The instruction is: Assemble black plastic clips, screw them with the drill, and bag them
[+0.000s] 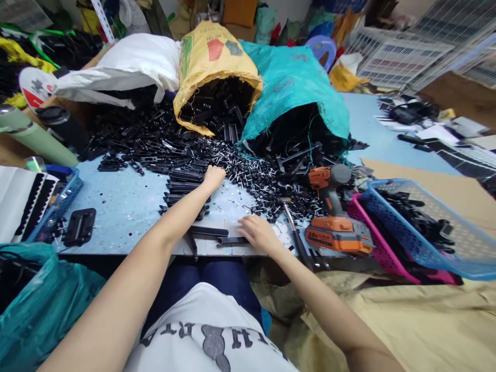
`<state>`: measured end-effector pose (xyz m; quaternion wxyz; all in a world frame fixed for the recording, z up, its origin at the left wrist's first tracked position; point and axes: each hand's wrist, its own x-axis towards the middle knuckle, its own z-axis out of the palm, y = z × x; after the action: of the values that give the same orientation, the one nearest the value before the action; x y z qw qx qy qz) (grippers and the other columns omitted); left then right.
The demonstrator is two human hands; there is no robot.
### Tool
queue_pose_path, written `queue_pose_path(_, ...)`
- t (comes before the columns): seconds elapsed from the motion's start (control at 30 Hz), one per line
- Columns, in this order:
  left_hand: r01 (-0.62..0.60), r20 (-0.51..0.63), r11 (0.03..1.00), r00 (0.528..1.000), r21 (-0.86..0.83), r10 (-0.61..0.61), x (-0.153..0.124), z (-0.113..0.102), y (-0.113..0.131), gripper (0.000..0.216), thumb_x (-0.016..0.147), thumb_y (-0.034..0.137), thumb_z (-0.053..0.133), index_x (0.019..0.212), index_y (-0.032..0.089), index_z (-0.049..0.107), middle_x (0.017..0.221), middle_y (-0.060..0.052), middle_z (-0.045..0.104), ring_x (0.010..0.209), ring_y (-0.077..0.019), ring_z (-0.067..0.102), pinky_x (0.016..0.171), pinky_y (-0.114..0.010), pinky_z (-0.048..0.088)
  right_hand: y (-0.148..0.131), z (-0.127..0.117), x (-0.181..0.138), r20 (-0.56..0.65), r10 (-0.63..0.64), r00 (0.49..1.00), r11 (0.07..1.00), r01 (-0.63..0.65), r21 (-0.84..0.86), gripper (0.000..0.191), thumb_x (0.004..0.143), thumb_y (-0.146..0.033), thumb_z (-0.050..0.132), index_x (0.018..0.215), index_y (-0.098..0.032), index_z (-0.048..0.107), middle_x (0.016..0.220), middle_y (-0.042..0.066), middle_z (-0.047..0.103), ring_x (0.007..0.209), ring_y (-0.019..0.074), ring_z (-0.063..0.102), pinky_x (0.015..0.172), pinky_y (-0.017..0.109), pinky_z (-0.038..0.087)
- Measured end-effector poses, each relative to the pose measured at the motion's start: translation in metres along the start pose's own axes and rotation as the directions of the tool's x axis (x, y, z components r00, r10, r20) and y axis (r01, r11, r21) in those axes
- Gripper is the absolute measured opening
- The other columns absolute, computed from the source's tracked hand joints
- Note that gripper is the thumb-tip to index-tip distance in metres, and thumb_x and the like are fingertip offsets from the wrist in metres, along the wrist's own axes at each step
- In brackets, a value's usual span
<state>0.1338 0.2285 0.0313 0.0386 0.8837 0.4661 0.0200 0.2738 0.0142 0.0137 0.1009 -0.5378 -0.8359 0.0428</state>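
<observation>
My left hand [215, 177] is closed at the near edge of a heap of small screws with black parts [248, 168]; whatever its fingers hold is hidden. Under and beside that forearm lies a row of long black plastic parts [184, 187]. Lower and to the right, my right hand [259, 233] is over the table's front edge with its fingers loosely apart. Just left of its fingertips lie a black bar-shaped part [209, 231] and a wrench-like metal tool [231, 241]. A hammer-like tool [291, 223] rests to the right of this hand.
An orange cordless drill [329, 206] stands at the right, beside a blue basket [437, 206] and a pink basket [382, 248]. White [139, 57], yellow [217, 51] and teal [290, 77] sacks spill black parts at the back. Bottles [34, 132] stand at left.
</observation>
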Motion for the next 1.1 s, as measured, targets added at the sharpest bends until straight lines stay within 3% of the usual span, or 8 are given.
queue_pose_path(0.13, -0.058, -0.037, 0.998, 0.998, 0.018, 0.058, -0.022, -0.006, -0.007, 0.028, 0.084, 0.005, 0.038, 0.098, 0.011, 0.062, 0.104, -0.015, 0.060, 0.100, -0.0228, 0.054, 0.087, -0.035, 0.039, 0.039, -0.012, 0.058, -0.102, 0.225, 0.969, 0.969, -0.234, -0.086, 0.027, 0.093, -0.027, 0.038, 0.108, -0.015, 0.058, 0.104, 0.011, 0.059, 0.096, 0.0222, 0.049, 0.080, 0.031, 0.038)
queue_pose_path(0.3, -0.141, -0.292, 0.976, 0.953, -0.169, 0.087, -0.109, -0.021, -0.033, 0.019, 0.089, 0.018, 0.042, 0.099, 0.014, 0.058, 0.097, -0.010, 0.060, 0.093, -0.0203, 0.055, 0.086, -0.033, 0.043, 0.066, -0.009, 0.126, -0.067, 0.486, 0.871, 0.849, -0.489, -0.201, 0.026, 0.090, -0.017, 0.037, 0.105, -0.010, 0.057, 0.104, 0.016, 0.059, 0.098, 0.0252, 0.048, 0.075, 0.031, 0.038)
queue_pose_path(0.4, -0.150, -0.362, 0.941, 0.932, -0.303, 0.032, -0.174, -0.020, -0.050, 0.018, 0.090, 0.020, 0.041, 0.096, 0.015, 0.058, 0.090, -0.007, 0.061, 0.086, -0.0178, 0.057, 0.080, -0.031, 0.046, 0.065, -0.006, 0.139, -0.029, 0.509, 0.860, 0.838, -0.503, -0.213, 0.024, 0.086, -0.012, 0.039, 0.101, -0.009, 0.058, 0.103, 0.017, 0.060, 0.098, 0.0264, 0.051, 0.077, 0.033, 0.038)
queue_pose_path(0.53, -0.140, -0.307, 0.933, 0.951, -0.331, 0.034, -0.228, -0.008, -0.060, 0.016, 0.089, 0.018, 0.042, 0.093, 0.016, 0.058, 0.086, -0.006, 0.060, 0.081, -0.0172, 0.057, 0.074, -0.030, 0.047, 0.054, -0.012, 0.127, -0.120, 0.506, 0.854, 0.854, -0.516, -0.070, 0.027, 0.085, -0.013, 0.041, 0.107, -0.012, 0.056, 0.104, 0.014, 0.060, 0.090, 0.0244, 0.056, 0.076, 0.034, 0.040)
queue_pose_path(0.67, -0.134, -0.240, 0.973, 0.967, -0.190, 0.087, -0.237, -0.006, -0.056, 0.018, 0.088, 0.014, 0.041, 0.092, 0.013, 0.059, 0.086, -0.009, 0.059, 0.083, -0.0200, 0.054, 0.075, -0.033, 0.047, 0.036, -0.023, 0.102, -0.154, 0.365, 0.918, 0.927, -0.343, 0.151, 0.021, 0.084, -0.017, 0.048, 0.100, -0.013, 0.060, 0.101, 0.012, 0.062, 0.091, 0.0222, 0.058, 0.078, 0.032, 0.044)
queue_pose_path(0.83, -0.242, -0.042, 0.970, 0.969, 0.032, 0.244, -0.230, -0.026, -0.045, 0.027, 0.082, 0.000, 0.036, 0.085, 0.012, 0.060, 0.085, -0.011, 0.056, 0.083, -0.0225, 0.051, 0.075, -0.034, 0.045, 0.004, -0.036, 0.073, -0.071, 0.204, 0.976, 0.934, -0.172, 0.314, 0.016, 0.082, -0.018, 0.055, 0.093, -0.015, 0.065, 0.096, 0.009, 0.066, 0.086, 0.0188, 0.061, 0.080, 0.030, 0.046)
queue_pose_path(0.97, -0.268, 0.017, 0.961, 0.963, 0.062, 0.268, -0.226, -0.034, -0.039, 0.030, 0.079, -0.004, 0.034, 0.085, 0.011, 0.060, 0.086, -0.012, 0.056, 0.084, -0.0230, 0.050, 0.076, -0.034, 0.044, -0.024, -0.047, 0.056, 0.130, 0.138, 0.982, 0.897, -0.180, 0.403, 0.016, 0.081, -0.018, 0.056, 0.093, -0.017, 0.067, 0.092, 0.006, 0.069, 0.082, 0.0165, 0.063, 0.078, 0.027, 0.046)
queue_pose_path(1.1, -0.215, -0.004, 0.976, 0.977, 0.030, 0.215, -0.224, -0.029, -0.040, 0.032, 0.078, -0.005, 0.035, 0.090, 0.012, 0.060, 0.090, -0.011, 0.056, 0.088, -0.0219, 0.049, 0.080, -0.032, 0.044, -0.042, -0.056, 0.050, 0.350, 0.102, 0.931, 0.890, -0.243, 0.385, 0.017, 0.080, -0.016, 0.058, 0.093, -0.015, 0.068, 0.085, 0.005, 0.071, 0.077, 0.0154, 0.065, 0.074, 0.023, 0.045)
